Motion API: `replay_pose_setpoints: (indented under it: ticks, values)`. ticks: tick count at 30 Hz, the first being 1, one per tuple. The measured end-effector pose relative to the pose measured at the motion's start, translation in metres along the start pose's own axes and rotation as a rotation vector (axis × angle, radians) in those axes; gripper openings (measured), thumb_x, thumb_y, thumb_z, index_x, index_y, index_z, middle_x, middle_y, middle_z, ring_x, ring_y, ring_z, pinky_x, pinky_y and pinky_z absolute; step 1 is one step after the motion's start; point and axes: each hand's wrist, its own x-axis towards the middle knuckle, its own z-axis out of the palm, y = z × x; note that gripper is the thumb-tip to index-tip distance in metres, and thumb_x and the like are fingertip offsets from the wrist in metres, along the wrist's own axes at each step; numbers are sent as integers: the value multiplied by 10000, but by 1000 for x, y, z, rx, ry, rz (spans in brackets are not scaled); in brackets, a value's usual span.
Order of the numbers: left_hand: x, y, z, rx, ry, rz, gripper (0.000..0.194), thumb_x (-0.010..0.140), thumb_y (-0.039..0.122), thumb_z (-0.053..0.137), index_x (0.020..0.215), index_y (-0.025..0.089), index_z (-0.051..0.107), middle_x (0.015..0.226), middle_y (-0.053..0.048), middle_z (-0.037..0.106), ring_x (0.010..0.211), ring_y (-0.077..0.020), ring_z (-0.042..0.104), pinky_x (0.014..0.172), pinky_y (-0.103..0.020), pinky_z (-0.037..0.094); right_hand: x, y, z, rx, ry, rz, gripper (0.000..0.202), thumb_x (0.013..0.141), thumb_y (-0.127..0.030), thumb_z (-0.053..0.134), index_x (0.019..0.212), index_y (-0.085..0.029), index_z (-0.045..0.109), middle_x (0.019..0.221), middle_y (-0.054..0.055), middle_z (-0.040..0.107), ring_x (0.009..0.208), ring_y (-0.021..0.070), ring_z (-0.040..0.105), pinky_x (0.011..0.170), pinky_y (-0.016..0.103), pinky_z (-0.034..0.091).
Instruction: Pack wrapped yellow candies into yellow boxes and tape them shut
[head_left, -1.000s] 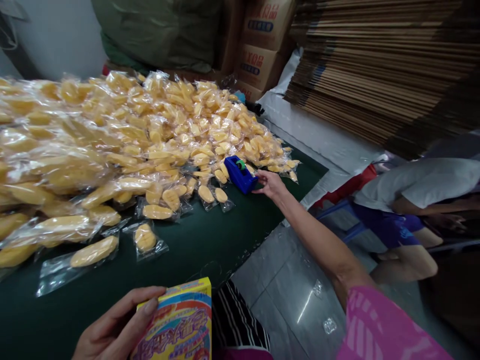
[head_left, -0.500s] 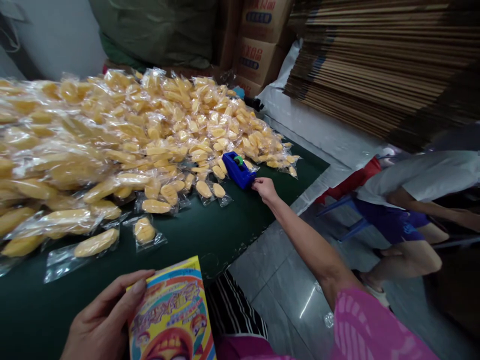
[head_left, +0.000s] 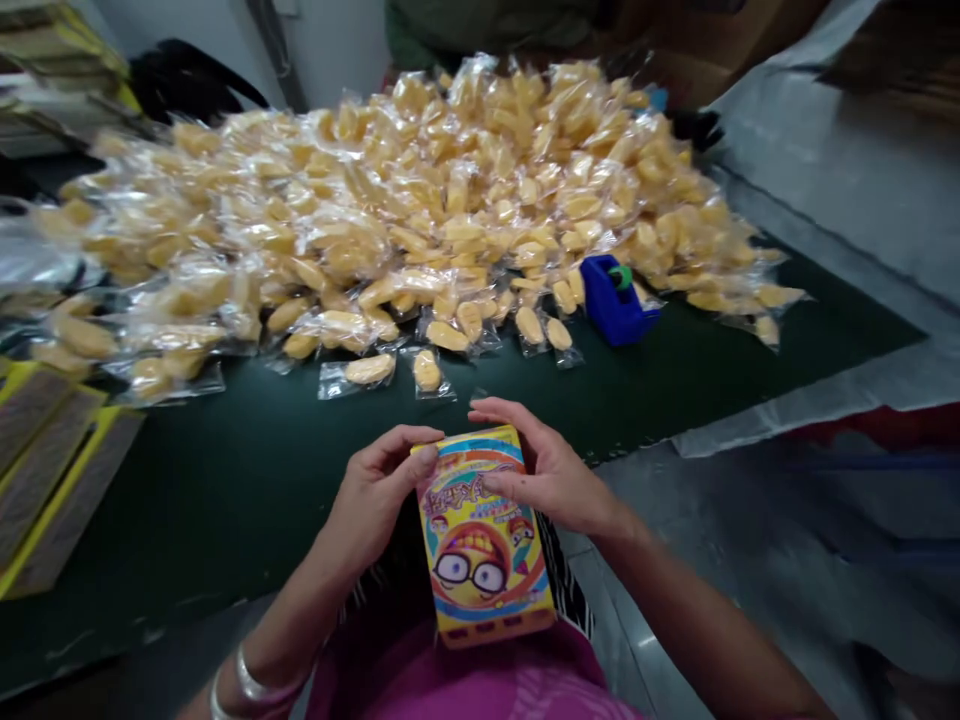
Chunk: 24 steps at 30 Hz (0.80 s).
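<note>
A yellow cardboard box (head_left: 487,560) with a cartoon face in glasses rests tilted at my lap, below the table's front edge. My left hand (head_left: 379,485) grips its upper left corner, thumb on the front. On the upper right side is my right hand (head_left: 559,470), its thumb across the printed front and its index finger reaching over the top edge. A small clear glint shows by that fingertip, perhaps a strip of tape; I cannot make it out fully. Beyond the hands, a blue tape dispenser (head_left: 616,315) with a green core stands on the table.
Many clear-wrapped yellow oval pieces (head_left: 420,230) are heaped across the dark green table (head_left: 247,480). Several yellow-edged boxes (head_left: 67,480) lie at the left edge. A cardboard box (head_left: 697,50) stands behind the heap, and grey tiled floor (head_left: 645,640) shows at the right.
My right hand has left the tape dispenser and come back to the box, now touching its top right. The view has swung left, and the box is nearer the middle.
</note>
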Motion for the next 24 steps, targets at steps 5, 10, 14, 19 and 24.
replay_pose_setpoints:
  ticks: [5, 10, 14, 19, 24]
  values:
    - [8, 28, -17, 237, -75, 106, 484, 689, 511, 826, 1071, 222, 755, 1172, -99, 732, 997, -277, 689, 836, -359, 569, -1, 0, 2, -29, -129, 69, 645, 759, -237, 795, 1335, -277, 509, 1395, 71, 529, 1082, 211, 651, 901, 351, 545]
    - [31, 47, -6, 327, -295, 183, 231, 681, 396, 827, 786, 201, 763, 1133, -90, 734, 1032, -262, 673, 879, -347, 540, -5, -1, 10, -82, -144, 91, 593, 770, -254, 762, 1310, -244, 519, 1361, 89, 551, 1075, 230, 641, 912, 396, 548]
    - [39, 47, 2, 262, -188, 302, 157, 706, 307, 784, 636, 189, 708, 886, -57, 743, 900, -201, 668, 840, -311, 520, -6, 4, 12, -83, -142, 68, 810, 737, -253, 787, 1451, -286, 408, 1351, 87, 536, 1097, 234, 637, 918, 396, 542]
    - [31, 53, 0, -8, 85, 332, 105, 662, 246, 790, 626, 197, 705, 775, -8, 722, 799, -150, 639, 816, -274, 488, -9, 12, 10, 33, -12, 134, 1000, 704, -241, 800, 1526, -301, 233, 1348, 99, 532, 1055, 219, 663, 886, 383, 552]
    - [3, 49, 1, 58, -79, 116, 80, 712, 273, 777, 660, 222, 742, 968, -19, 765, 1007, -200, 658, 893, -305, 482, -5, 11, 6, -114, 162, 85, 403, 788, -322, 716, 1146, -195, 581, 1040, 49, 664, 903, 190, 658, 792, 325, 543]
